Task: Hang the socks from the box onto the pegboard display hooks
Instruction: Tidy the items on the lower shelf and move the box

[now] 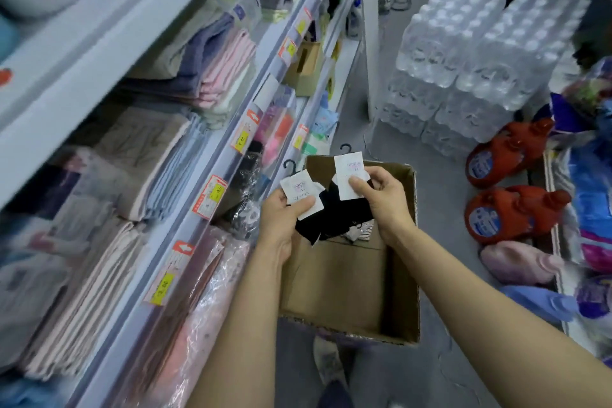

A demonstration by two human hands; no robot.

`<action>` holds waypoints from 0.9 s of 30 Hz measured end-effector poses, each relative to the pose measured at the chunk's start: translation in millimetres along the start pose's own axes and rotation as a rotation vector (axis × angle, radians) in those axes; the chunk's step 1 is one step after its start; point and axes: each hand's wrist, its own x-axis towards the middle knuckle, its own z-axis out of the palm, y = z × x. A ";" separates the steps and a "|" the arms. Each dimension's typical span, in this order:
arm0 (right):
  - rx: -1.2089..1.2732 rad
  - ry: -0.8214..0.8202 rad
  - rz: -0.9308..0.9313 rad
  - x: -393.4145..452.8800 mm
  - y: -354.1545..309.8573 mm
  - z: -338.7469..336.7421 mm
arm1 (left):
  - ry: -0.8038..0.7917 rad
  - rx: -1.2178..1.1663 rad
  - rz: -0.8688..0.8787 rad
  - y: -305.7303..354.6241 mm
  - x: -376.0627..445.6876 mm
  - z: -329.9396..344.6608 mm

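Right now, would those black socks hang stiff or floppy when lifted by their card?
Probably floppy: the black socks droop in soft folds below the white card. Likely light too, since the right hand holds them by fingertips.

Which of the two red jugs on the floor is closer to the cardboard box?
The lower red jug, the one nearer the camera. It sits just right of the box; the other jug lies farther up, toward the stacked water bottles.
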 end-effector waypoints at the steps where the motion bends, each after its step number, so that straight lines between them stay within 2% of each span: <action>1: -0.001 -0.014 -0.016 -7.1 -4.8 -0.1 | 0.032 -0.005 0.033 1.7 -10.9 -2.4; 8: 0.021 -0.181 -0.086 -66.3 -46.4 -8.3 | 0.194 -0.012 0.263 19.6 -105.1 -15.0; 13: 0.059 -0.322 -0.103 -110.9 -76.9 -2.4 | 0.252 -0.067 0.294 34.3 -166.2 -39.0; 20: 0.055 -0.507 -0.214 -178.7 -110.5 38.0 | 0.404 -0.067 0.459 61.4 -258.3 -86.5; 27: 0.056 -0.622 -0.316 -274.4 -114.6 98.5 | 0.660 0.053 0.634 68.7 -361.4 -149.0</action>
